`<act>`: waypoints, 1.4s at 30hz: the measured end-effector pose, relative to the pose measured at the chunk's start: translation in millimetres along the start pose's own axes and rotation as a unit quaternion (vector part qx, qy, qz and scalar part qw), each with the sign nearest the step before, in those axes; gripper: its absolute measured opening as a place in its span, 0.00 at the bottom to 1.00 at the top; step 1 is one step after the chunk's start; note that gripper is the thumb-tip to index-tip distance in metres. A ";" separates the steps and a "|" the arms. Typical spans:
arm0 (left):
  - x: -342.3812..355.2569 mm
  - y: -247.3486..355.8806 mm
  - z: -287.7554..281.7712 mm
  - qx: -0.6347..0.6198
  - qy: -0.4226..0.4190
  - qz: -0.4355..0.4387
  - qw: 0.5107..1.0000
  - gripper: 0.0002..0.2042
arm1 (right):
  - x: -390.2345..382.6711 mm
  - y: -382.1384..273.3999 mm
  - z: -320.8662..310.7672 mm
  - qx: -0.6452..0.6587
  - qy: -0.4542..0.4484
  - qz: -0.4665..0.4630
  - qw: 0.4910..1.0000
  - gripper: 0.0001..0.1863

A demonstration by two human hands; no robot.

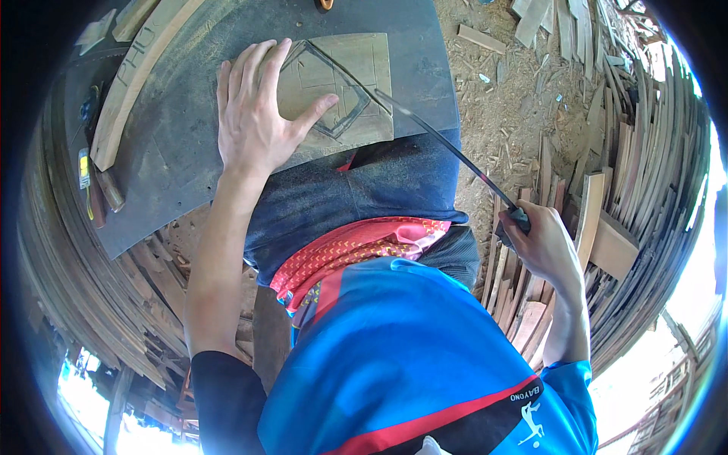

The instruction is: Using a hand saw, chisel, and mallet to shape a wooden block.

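Observation:
My left hand (254,121) lies with fingers spread on a thin tan board (311,80) marked with lines and a tilted square of dark grooves, at the near edge of a dark grey tabletop (159,197). Its thumb rests inside the square. My right hand (535,235), at the right, grips the dark handle of a long, thin tool (447,144). The tool reaches diagonally to the board, its pale tip at the right corner of the grooved square; whether it touches cannot be told.
A curved-looking plank (136,80) lies along the table's left side, beside small yellow-handled tools (85,171). Stacked wooden strips (637,174) crowd the right and far left. Sawdust and offcuts (485,83) cover the ground right of the table. An orange object (326,4) sits at the top edge.

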State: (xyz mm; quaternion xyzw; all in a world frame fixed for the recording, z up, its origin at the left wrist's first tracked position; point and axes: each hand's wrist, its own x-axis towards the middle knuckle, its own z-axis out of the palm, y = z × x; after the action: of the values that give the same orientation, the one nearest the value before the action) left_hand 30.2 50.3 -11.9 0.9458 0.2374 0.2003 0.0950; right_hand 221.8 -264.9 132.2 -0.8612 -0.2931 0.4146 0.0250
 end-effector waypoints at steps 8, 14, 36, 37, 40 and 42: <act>-0.1 -2.1 2.6 0.013 0.010 0.008 1.000 0.42 | 2.3 -2.1 1.6 -0.016 -0.018 0.008 1.000 0.15; -0.2 -2.7 3.0 0.014 0.013 0.010 1.000 0.42 | 5.8 3.2 0.2 -0.031 -0.036 0.005 0.999 0.17; 2.3 -0.7 2.5 0.026 -0.006 0.011 1.000 0.43 | 66.1 1.9 57.0 0.054 -0.008 -0.063 0.997 0.16; 1.9 -0.9 2.3 0.011 -0.017 0.012 1.000 0.44 | 63.1 2.8 58.4 0.062 -0.021 -0.075 0.995 0.17; 3.4 -2.0 7.1 0.001 -0.025 0.013 1.000 0.44 | 67.2 4.7 70.9 0.082 -0.042 -0.064 0.994 0.19; 3.9 -3.0 7.3 0.009 -0.026 0.012 1.000 0.44 | 74.2 2.0 83.3 0.111 0.000 -0.073 0.991 0.19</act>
State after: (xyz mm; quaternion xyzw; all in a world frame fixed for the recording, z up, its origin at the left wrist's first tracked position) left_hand 35.2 54.2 -18.0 0.9543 0.2255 0.1741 0.0899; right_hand 198.0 -244.2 25.1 -0.8293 -0.3075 0.4414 0.1513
